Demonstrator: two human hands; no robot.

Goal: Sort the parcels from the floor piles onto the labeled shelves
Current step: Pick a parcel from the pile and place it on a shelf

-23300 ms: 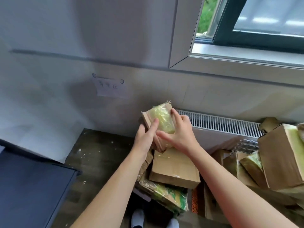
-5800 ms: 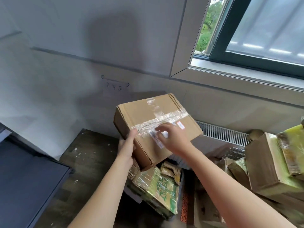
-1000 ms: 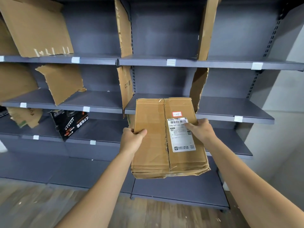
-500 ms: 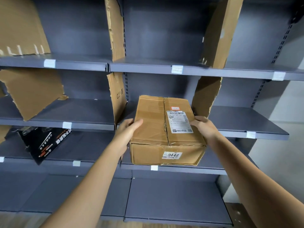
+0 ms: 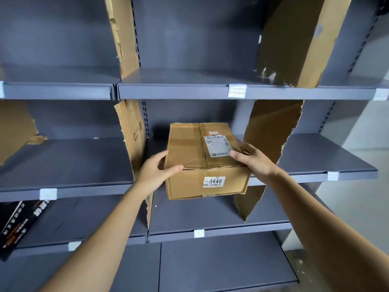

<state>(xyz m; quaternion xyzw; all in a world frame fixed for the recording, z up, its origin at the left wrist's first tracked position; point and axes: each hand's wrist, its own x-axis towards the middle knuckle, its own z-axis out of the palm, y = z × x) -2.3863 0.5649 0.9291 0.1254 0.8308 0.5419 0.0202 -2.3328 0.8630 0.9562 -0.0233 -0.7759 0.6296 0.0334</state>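
Our left hand (image 5: 155, 173) and right hand (image 5: 254, 163) clamp the box (image 5: 202, 148) at the front edge of the middle shelf (image 5: 311, 152). Released too soon it could tip off, or snag the cardboard divider (image 5: 271, 131)

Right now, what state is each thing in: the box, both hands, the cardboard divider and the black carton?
cardboard box: closed, held level at the middle shelf front edge, lower front edge torn.
left hand: grips the box's left side.
right hand: grips the box's right side.
right divider: upright, edge torn.
black carton: tilted, lower left.
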